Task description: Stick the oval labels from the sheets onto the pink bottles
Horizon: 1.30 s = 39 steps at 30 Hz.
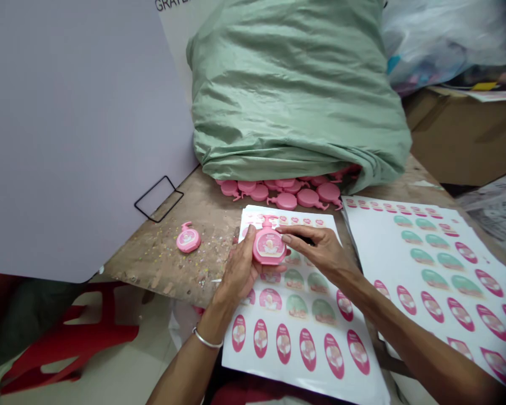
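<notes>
A pink toy pump bottle (271,259) with a round baby-picture sticker (270,245) on its front stands upright in my left hand (245,261), whose thumb lies along its left side. My right hand (316,250) has its thumb and index finger close together at the bottle's upper right edge, touching it near the sticker. Both hands are over a sheet of printed stickers (274,306) with pink ovals and green domes. A second labelled pump bottle (188,240) lies on the wooden table to the left.
Several plain pink bottles (287,200) spill from under a big green sack (299,95) at the back. More sticker sheets (375,247) lie on the right. A grey-white board (80,129) with a black wire stand (158,199) is at left. A red stool (76,343) stands below.
</notes>
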Available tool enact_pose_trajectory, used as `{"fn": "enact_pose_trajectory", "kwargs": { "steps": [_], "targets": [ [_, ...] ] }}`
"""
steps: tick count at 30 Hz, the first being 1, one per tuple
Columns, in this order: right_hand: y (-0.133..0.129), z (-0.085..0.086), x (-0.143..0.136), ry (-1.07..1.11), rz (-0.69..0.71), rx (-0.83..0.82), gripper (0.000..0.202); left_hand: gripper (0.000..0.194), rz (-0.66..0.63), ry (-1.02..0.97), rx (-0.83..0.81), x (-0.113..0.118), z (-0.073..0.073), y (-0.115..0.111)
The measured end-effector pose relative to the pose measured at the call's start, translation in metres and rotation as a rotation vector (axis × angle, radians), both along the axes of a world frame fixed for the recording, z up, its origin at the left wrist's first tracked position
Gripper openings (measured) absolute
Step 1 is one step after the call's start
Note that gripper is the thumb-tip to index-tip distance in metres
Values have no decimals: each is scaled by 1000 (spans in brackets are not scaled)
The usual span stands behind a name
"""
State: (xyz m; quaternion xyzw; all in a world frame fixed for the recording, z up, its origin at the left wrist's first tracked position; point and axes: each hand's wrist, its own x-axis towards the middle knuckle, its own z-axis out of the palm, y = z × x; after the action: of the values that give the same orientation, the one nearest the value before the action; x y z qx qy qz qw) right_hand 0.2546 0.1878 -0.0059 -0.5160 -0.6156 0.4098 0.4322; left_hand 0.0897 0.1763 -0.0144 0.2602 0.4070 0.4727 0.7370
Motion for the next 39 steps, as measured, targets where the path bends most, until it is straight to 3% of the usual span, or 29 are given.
{"fn": "enact_pose_trajectory", "kwargs": {
  "steps": [36,39],
  "targets": [
    [4,-3,-6,-13,-22,4,29,51,-42,-85,8,-4,2,6],
    [4,-3,-6,-25,-27,16,29,44,-59,-60,69,-5,2,4]
  ]
}}
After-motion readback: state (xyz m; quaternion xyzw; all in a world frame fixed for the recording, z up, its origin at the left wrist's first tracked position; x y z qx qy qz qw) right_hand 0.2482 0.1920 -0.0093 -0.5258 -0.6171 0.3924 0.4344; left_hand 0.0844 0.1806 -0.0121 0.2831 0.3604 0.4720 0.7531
